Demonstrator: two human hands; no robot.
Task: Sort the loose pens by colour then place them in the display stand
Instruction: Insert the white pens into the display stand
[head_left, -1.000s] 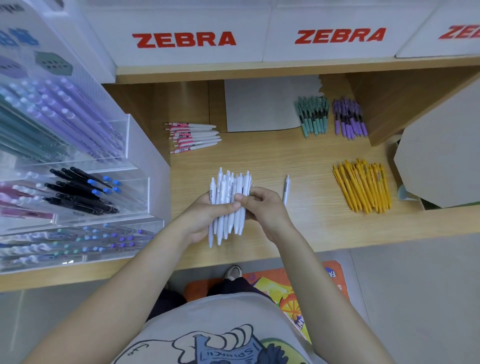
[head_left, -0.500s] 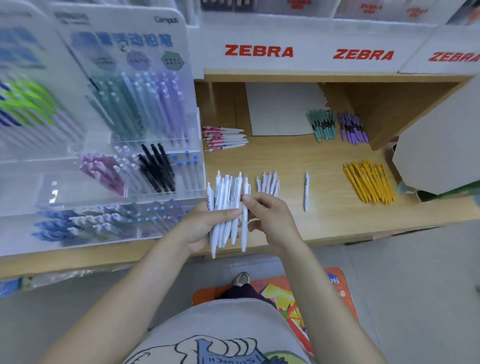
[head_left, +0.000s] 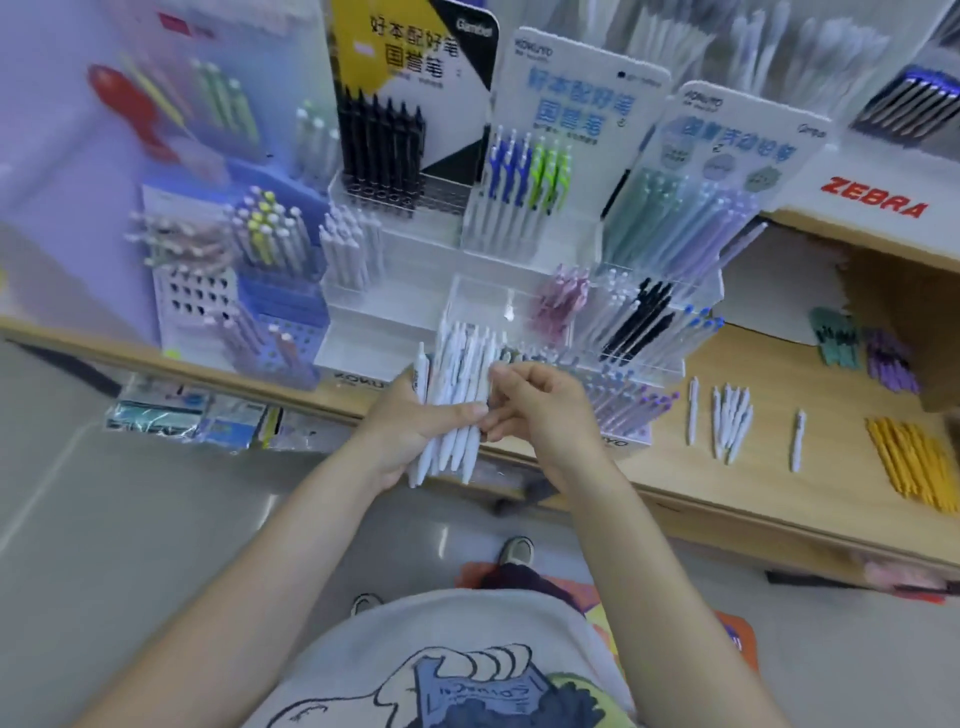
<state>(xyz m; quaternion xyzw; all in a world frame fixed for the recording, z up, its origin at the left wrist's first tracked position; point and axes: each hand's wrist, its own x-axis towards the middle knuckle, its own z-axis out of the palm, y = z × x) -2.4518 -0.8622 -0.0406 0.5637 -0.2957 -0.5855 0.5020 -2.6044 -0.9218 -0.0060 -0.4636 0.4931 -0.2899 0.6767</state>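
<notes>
My left hand (head_left: 410, 426) grips a bundle of white pens (head_left: 457, 395), held upright in front of the clear acrylic display stand (head_left: 488, 301). My right hand (head_left: 540, 410) pinches the right side of the same bundle with its fingertips. Just behind the pen tips is a clear compartment of the stand with no pens visible in it. More white pens (head_left: 730, 421) lie loose on the wooden shelf (head_left: 675, 467) to the right, with one single pen (head_left: 797, 439) further right. Yellow pens (head_left: 914, 462), purple pens (head_left: 891, 361) and green pens (head_left: 834, 338) lie in separate piles there.
The stand's other slots hold pink pens (head_left: 563, 301), black pens (head_left: 641, 317), blue-capped pens (head_left: 685, 327) and pastel pens. Further racks of pens stand to the left and behind. A white ZEBRA box (head_left: 872, 200) sits at upper right. Packets hang below the shelf edge at left.
The view has swung left and both hands have carried the white pen bundle from over the shelf to the front of the display stand. Some white pens stayed behind on the shelf.
</notes>
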